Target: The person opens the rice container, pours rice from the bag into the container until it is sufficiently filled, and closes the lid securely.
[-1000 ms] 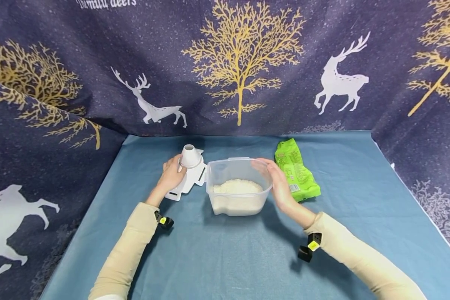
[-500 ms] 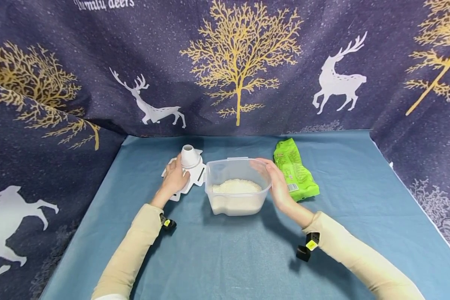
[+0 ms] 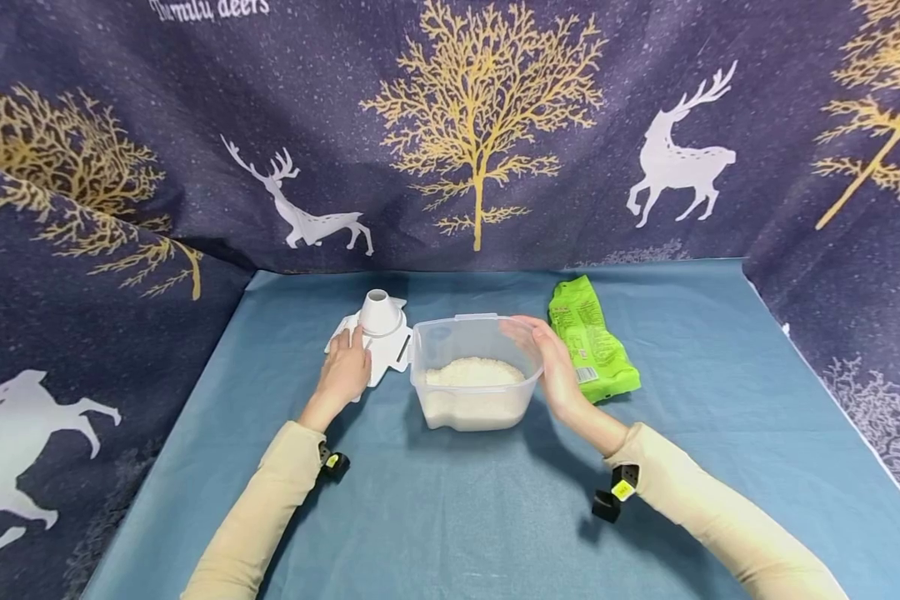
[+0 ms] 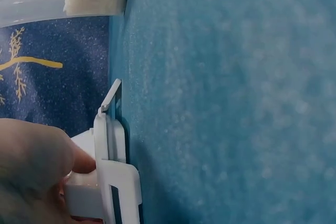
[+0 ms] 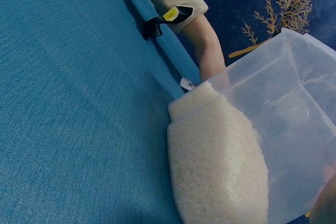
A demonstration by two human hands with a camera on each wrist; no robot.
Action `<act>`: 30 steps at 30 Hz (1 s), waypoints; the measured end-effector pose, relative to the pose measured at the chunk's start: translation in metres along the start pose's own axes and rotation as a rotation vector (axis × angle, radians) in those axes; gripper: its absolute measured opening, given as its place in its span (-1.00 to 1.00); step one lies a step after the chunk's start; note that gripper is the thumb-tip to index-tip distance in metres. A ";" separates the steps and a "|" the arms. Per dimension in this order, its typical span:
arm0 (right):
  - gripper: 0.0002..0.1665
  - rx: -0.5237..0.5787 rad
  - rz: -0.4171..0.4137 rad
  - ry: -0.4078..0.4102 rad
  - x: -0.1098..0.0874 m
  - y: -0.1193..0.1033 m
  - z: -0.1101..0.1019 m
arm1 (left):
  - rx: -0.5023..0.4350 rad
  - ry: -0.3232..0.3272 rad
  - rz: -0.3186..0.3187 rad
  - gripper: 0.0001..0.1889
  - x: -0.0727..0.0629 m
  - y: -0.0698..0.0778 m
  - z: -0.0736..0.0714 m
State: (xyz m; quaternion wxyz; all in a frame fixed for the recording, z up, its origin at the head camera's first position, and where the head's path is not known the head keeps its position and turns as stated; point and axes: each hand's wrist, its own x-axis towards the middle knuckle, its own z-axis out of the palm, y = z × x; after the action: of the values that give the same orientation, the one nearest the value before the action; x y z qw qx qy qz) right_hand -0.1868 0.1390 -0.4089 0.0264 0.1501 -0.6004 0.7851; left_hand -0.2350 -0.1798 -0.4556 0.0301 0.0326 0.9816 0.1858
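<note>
A person works with both hands at a cloth-covered table [image 3: 450, 508], where we see a clear plastic container [image 3: 457, 337] standing upright in the middle, its top uncovered and its lower part filled with white grains [image 3: 480, 373], rice by the look of them. The right hand [image 3: 555, 358] lies along the container's outer right wall, its grip spread and its fingers extended rather than wrapped round the plastic; we judge that this steadies the tub without blocking its mouth. The left hand [image 3: 343, 367] touches the near side of a white plastic lid [image 3: 386, 354] with flaps at its edges, though we cannot tell how far its grip is closed, or whether it pinches a raised part, since the hand covers the spot. A white cone [image 3: 380, 314] rises from the lid, narrow end up, which suggests to us the piece was laid flat for stability. The lid sits just beside the container's left rim, an arrangement we read as keeping both within easy reach. A green printed packet [image 3: 589, 337] lies on its side beyond the right hand, probably set there to leave the middle free.
</note>
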 end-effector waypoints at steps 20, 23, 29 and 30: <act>-0.42 -0.004 -0.009 -0.009 -0.001 0.001 -0.002 | -0.043 0.107 0.064 -0.42 -0.011 0.006 -0.016; -0.43 -0.003 -0.009 -0.008 -0.001 0.002 -0.002 | -0.047 0.131 0.086 -0.42 -0.013 0.009 -0.020; -0.44 0.026 -0.030 -0.013 0.000 0.003 -0.002 | -0.085 0.174 0.141 -0.48 -0.019 0.016 -0.028; -0.44 0.030 -0.032 -0.013 0.000 0.003 -0.002 | -0.093 0.179 0.148 -0.49 -0.020 0.016 -0.029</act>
State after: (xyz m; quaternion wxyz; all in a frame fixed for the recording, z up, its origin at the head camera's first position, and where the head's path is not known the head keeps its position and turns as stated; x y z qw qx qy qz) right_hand -0.1882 0.1403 -0.4123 0.0325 0.1652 -0.5863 0.7924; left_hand -0.2162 -0.1765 -0.4218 -0.0699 0.0869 0.9656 0.2351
